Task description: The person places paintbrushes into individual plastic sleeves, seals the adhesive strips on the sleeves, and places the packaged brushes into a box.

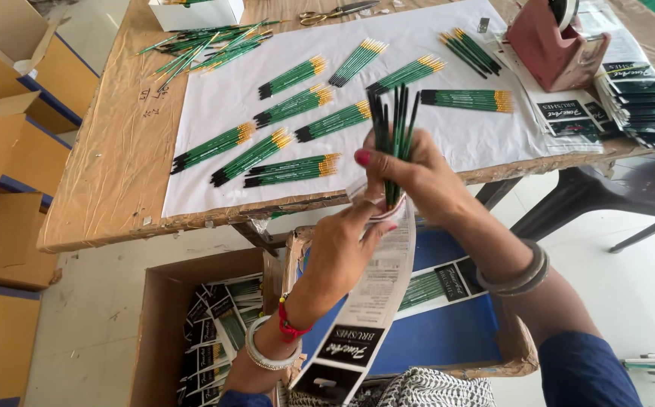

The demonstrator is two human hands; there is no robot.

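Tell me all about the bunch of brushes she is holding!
The bunch of brushes is thin green sticks with dark ends pointing up, standing nearly upright above the table's edge. The right hand grips them around the middle. Their lower ends slip into a clear packet with a printed card, which the left hand holds open.

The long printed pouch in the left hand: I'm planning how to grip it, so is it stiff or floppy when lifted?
Probably floppy: the pouch hangs and curves below the left hand. Likely light, since a pinch at its mouth carries it. Its glossy face may be slippery while the right hand holds the bundle of green brushes at the opening.
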